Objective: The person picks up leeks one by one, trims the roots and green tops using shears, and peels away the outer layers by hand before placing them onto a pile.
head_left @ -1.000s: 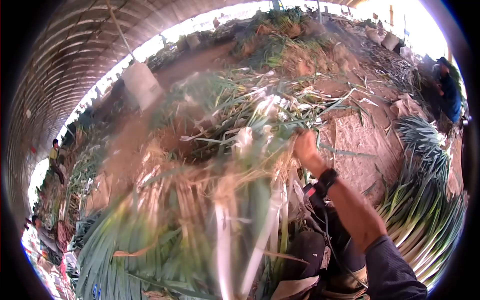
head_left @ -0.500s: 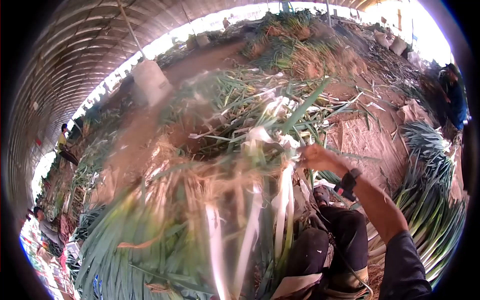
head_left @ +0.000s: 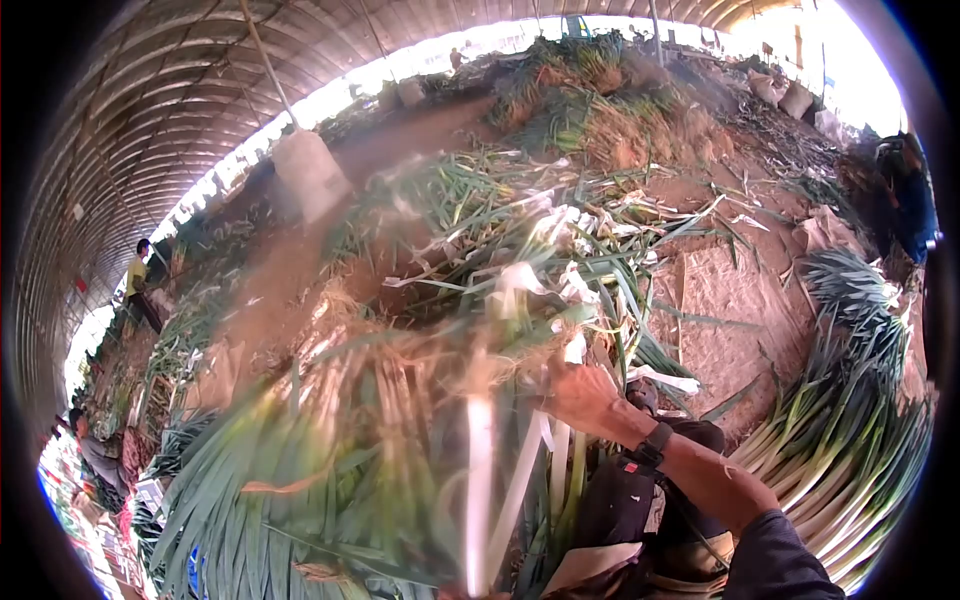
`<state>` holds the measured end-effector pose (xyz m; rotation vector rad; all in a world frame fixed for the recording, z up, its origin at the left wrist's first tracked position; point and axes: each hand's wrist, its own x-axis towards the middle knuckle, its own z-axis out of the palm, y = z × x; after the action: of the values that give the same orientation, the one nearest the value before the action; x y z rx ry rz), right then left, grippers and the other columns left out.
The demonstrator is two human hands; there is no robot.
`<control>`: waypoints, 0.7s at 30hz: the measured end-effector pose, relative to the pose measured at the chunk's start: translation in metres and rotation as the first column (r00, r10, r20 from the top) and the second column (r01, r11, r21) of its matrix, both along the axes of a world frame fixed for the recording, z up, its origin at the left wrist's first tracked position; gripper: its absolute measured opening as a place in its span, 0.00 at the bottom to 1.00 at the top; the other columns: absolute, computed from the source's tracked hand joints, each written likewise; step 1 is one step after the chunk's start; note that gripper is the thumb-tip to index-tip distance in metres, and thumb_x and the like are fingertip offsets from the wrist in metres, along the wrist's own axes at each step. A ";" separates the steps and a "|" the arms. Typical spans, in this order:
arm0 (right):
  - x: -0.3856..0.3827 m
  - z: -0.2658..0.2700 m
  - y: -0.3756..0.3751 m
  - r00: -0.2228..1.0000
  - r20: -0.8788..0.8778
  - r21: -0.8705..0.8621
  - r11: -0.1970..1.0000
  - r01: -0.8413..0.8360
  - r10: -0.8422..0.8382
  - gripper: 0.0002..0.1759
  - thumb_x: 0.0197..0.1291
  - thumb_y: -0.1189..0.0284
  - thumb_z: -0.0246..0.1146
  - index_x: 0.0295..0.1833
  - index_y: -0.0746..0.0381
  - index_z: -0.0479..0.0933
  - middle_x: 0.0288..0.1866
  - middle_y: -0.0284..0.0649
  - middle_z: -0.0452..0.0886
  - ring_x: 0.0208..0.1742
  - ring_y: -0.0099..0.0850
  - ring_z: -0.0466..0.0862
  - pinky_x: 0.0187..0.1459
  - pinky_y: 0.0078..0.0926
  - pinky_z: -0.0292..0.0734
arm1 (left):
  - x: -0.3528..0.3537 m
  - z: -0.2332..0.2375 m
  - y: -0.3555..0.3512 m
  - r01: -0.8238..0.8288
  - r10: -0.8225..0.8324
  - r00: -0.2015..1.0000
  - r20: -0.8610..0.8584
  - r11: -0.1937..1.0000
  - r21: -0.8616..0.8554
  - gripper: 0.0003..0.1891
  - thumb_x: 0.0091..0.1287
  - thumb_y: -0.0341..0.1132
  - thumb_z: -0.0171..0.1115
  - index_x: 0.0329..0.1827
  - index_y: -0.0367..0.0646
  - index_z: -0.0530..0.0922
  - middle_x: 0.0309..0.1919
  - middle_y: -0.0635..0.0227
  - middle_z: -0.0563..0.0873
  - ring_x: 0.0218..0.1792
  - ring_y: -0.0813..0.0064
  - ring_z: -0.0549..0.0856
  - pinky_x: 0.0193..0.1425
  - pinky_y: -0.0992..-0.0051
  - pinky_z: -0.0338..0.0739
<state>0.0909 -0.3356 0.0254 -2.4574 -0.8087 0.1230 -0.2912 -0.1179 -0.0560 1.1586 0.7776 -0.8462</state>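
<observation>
My right hand (head_left: 585, 400), with a dark watch on its wrist, is closed low in the middle of the head view, over the upper part of the white leek stalks. White scraps show just above and below its fingers; what it grips is hidden. To its left stands a thick white leek (head_left: 480, 490), its rooty top blurred. A large pile of leeks (head_left: 250, 500) with green leaves fans out at the lower left. My left hand does not show.
Loose leaves and peelings (head_left: 560, 230) lie beyond the hand. More leeks (head_left: 850, 400) are heaped at the right, by a flat brown sheet (head_left: 730, 320). A pale post base (head_left: 310, 175) stands upper left. People are at the left edge (head_left: 140, 285) and right edge (head_left: 908, 195).
My right hand has moved down and left, from the peelings toward the leek stalks. The thick white leek stands more upright and farther right.
</observation>
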 end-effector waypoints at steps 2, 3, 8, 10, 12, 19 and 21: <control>0.001 -0.005 0.000 0.998 0.006 -0.027 0.997 0.069 -0.068 0.34 0.67 0.45 0.66 0.59 0.65 0.68 0.30 0.51 0.84 0.33 0.50 0.87 0.35 0.48 0.82 | -0.022 -0.037 -0.001 -0.033 0.024 0.941 0.338 0.999 0.020 0.46 0.66 0.45 0.77 0.83 0.45 0.61 0.80 0.50 0.64 0.77 0.44 0.70 0.71 0.47 0.76; -0.004 0.004 -0.002 0.996 0.002 -0.040 0.995 0.092 -0.092 0.35 0.67 0.44 0.66 0.59 0.65 0.67 0.30 0.51 0.84 0.33 0.51 0.87 0.35 0.49 0.82 | -0.040 -0.077 0.000 -0.092 0.099 0.804 0.586 0.995 -0.043 0.45 0.63 0.46 0.80 0.81 0.48 0.65 0.77 0.50 0.69 0.76 0.46 0.72 0.67 0.48 0.79; -0.008 -0.021 0.003 0.968 0.189 -0.033 0.984 0.173 -0.164 0.24 0.68 0.59 0.63 0.59 0.65 0.72 0.37 0.56 0.86 0.37 0.55 0.88 0.37 0.53 0.82 | -0.036 -0.113 -0.033 -0.332 0.415 0.746 0.522 0.910 -0.249 0.34 0.67 0.45 0.76 0.72 0.38 0.75 0.63 0.50 0.81 0.57 0.50 0.85 0.62 0.44 0.81; -0.007 -0.037 0.004 0.930 0.343 0.013 0.990 0.139 -0.135 0.20 0.63 0.66 0.65 0.56 0.65 0.75 0.40 0.56 0.86 0.38 0.55 0.87 0.37 0.52 0.82 | -0.041 -0.178 -0.018 -0.223 0.141 0.803 0.580 0.972 0.072 0.31 0.70 0.43 0.74 0.70 0.37 0.76 0.64 0.51 0.81 0.59 0.48 0.84 0.63 0.44 0.80; -0.010 -0.034 0.000 0.887 0.458 -0.042 0.995 0.094 -0.064 0.20 0.60 0.70 0.64 0.56 0.66 0.77 0.45 0.53 0.85 0.36 0.51 0.88 0.35 0.48 0.82 | -0.048 -0.240 -0.017 -0.274 0.175 0.763 0.623 0.959 0.066 0.29 0.68 0.49 0.73 0.68 0.43 0.79 0.61 0.54 0.83 0.54 0.50 0.86 0.58 0.46 0.81; 0.002 -0.037 0.002 0.913 0.408 -0.224 0.968 0.115 -0.014 0.10 0.60 0.66 0.66 0.34 0.62 0.86 0.31 0.47 0.87 0.31 0.45 0.88 0.32 0.43 0.81 | -0.007 -0.093 -0.051 -0.015 -0.557 0.781 0.283 0.436 0.900 0.31 0.63 0.61 0.71 0.57 0.43 0.85 0.41 0.58 0.88 0.38 0.61 0.87 0.38 0.55 0.81; 0.002 -0.051 -0.007 0.857 0.515 -0.161 0.982 0.101 -0.004 0.09 0.58 0.67 0.67 0.33 0.62 0.84 0.27 0.46 0.86 0.29 0.46 0.87 0.30 0.43 0.79 | -0.004 -0.072 -0.057 -0.128 -0.598 0.731 0.328 0.352 0.927 0.33 0.62 0.61 0.72 0.60 0.43 0.84 0.46 0.56 0.89 0.42 0.56 0.89 0.41 0.54 0.82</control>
<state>0.0930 -0.3431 -0.0260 -2.7240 -0.9807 -0.5285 -0.2951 -0.1752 -0.1278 2.5189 0.4259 -0.0801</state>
